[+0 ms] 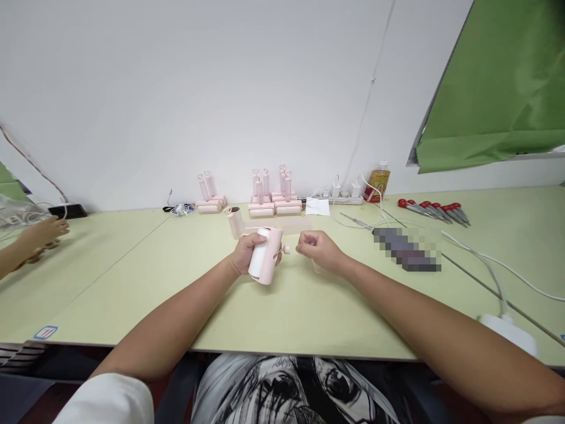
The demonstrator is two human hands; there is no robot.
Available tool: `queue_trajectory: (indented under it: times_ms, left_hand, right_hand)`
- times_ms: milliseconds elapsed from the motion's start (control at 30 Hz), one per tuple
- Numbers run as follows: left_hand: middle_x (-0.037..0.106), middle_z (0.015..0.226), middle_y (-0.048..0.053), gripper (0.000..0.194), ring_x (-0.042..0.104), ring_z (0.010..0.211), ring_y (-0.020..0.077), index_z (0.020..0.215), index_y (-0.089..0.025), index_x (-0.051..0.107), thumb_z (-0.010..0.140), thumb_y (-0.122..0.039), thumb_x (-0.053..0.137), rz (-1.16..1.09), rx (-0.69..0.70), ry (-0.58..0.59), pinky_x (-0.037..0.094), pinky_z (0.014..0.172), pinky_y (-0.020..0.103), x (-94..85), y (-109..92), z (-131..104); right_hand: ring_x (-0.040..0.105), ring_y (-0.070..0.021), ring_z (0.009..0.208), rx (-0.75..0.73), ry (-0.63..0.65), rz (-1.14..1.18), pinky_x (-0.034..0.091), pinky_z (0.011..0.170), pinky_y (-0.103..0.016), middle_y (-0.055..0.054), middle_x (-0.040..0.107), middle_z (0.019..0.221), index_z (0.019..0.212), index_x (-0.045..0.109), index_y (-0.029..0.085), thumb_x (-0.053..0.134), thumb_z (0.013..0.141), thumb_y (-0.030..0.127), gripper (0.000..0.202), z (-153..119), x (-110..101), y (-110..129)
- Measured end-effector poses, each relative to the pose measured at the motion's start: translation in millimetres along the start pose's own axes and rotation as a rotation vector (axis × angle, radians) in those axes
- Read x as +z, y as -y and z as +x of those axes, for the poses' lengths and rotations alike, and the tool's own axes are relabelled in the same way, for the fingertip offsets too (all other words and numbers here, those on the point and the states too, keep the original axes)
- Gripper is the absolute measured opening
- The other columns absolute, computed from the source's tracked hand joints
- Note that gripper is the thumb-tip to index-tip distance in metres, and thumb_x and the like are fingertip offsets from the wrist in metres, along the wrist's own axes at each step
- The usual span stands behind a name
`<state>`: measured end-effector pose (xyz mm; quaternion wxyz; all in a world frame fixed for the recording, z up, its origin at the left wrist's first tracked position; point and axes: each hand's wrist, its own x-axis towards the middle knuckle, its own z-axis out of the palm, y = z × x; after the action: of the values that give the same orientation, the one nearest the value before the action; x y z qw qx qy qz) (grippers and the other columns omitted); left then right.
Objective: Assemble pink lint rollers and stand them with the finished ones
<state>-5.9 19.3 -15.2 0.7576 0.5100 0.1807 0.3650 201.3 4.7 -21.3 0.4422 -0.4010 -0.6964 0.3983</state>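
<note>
My left hand is wrapped round a pink lint roller with a white roll, tilted above the table. A small pink knob sticks out from its right side. Just right of that knob, apart from it, my right hand has its fingers curled together; what they hold, if anything, is hidden. Some pale translucent material shows under the right hand. Behind the left hand stands a pink cylinder with a dark opening beside it. Pale pink flat pieces lie behind the roller.
Several pink lint rollers stand along the wall. Toward the right are a power strip, a bottle, red-handled tools, a blurred-out dark object and white cables. Another person's hand is at far left.
</note>
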Motion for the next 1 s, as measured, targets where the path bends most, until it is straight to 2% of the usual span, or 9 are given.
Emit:
queue_trajectory:
  times_ms: [167,300,367,500,600,667,733,867,1000]
  left_hand:
    - [0.055,0.062,0.006,0.028,0.055,0.054,0.0187,0.071,-0.013,0.058,0.060,-0.039,0.059,-0.024,0.022,0.042,0.037,0.050,0.030,3.8,-3.0,-0.9]
    - [0.055,0.062,0.005,0.025,0.054,0.056,0.0162,0.071,-0.013,0.058,0.062,-0.036,0.062,-0.084,0.042,-0.046,0.040,0.053,0.029,3.5,-2.3,0.7]
    - [0.057,0.064,0.005,0.028,0.054,0.058,0.0159,0.075,-0.012,0.059,0.061,-0.036,0.063,-0.100,0.031,-0.132,0.041,0.055,0.028,3.1,-1.5,2.2]
    - [0.064,0.074,0.008,0.032,0.056,0.061,0.0156,0.086,-0.012,0.059,0.064,-0.034,0.066,-0.042,0.030,-0.261,0.044,0.058,0.028,4.2,0.4,5.3]
    - [0.066,0.081,0.008,0.029,0.056,0.062,0.0143,0.088,-0.013,0.059,0.067,-0.032,0.066,0.015,0.066,-0.301,0.045,0.059,0.027,4.8,1.6,6.4]
    - [0.066,0.079,0.008,0.028,0.056,0.062,0.0146,0.085,-0.013,0.060,0.067,-0.034,0.065,0.008,0.069,-0.309,0.045,0.058,0.027,4.2,1.5,6.2]
    - [0.063,0.073,0.008,0.028,0.056,0.060,0.0155,0.078,-0.013,0.059,0.065,-0.037,0.063,-0.021,0.062,-0.303,0.044,0.055,0.027,3.5,0.3,5.2]
    - [0.056,0.064,0.006,0.027,0.052,0.054,0.0151,0.068,-0.014,0.056,0.061,-0.041,0.059,-0.049,0.084,-0.239,0.041,0.051,0.028,4.4,-3.7,2.4]
    - [0.050,0.060,0.003,0.026,0.049,0.052,0.0142,0.065,-0.016,0.053,0.060,-0.041,0.058,-0.051,0.105,-0.185,0.037,0.048,0.027,7.8,-6.5,1.3]
  right_hand:
    - [0.034,-0.0115,0.051,0.095,-0.256,0.286,0.028,0.046,-0.026,0.001,0.040,0.057,0.052,0.040,0.021,0.047,0.068,0.024,0.018,3.7,-5.1,5.2]
    - [0.032,-0.0113,0.047,0.193,-0.410,0.319,0.024,0.041,-0.025,0.000,0.042,0.057,0.055,0.042,0.021,0.046,0.070,0.027,0.016,4.6,-6.8,7.0]
    - [0.037,-0.0116,0.049,0.207,-0.398,0.319,0.028,0.042,-0.025,-0.002,0.047,0.060,0.055,0.043,0.021,0.046,0.070,0.026,0.016,3.7,-4.6,8.4]
    - [0.050,-0.0144,0.058,0.184,-0.286,0.300,0.041,0.049,-0.026,-0.005,0.057,0.067,0.055,0.043,0.020,0.047,0.072,0.026,0.018,0.7,2.1,10.5]
    - [0.042,-0.0125,0.049,0.176,-0.307,0.238,0.034,0.042,-0.024,-0.002,0.049,0.057,0.057,0.047,0.020,0.045,0.080,0.033,0.026,-0.1,2.4,10.2]
    - [0.034,-0.0103,0.042,0.190,-0.332,0.273,0.025,0.036,-0.023,0.000,0.043,0.052,0.060,0.051,0.020,0.043,0.085,0.042,0.035,0.6,0.1,9.2]
    - [0.032,-0.0096,0.039,0.195,-0.347,0.358,0.023,0.033,-0.022,0.000,0.043,0.052,0.063,0.052,0.020,0.041,0.088,0.055,0.044,1.8,-2.4,7.4]
    - [0.044,-0.0126,0.041,0.137,-0.347,0.455,0.041,0.036,-0.026,-0.002,0.048,0.052,0.069,0.054,0.020,0.036,0.084,0.072,0.057,4.4,-4.1,3.2]
    - [0.052,-0.0132,0.048,0.081,-0.378,0.537,0.054,0.044,-0.030,-0.003,0.054,0.060,0.075,0.054,0.019,0.040,0.084,0.071,0.055,5.4,-3.3,2.6]
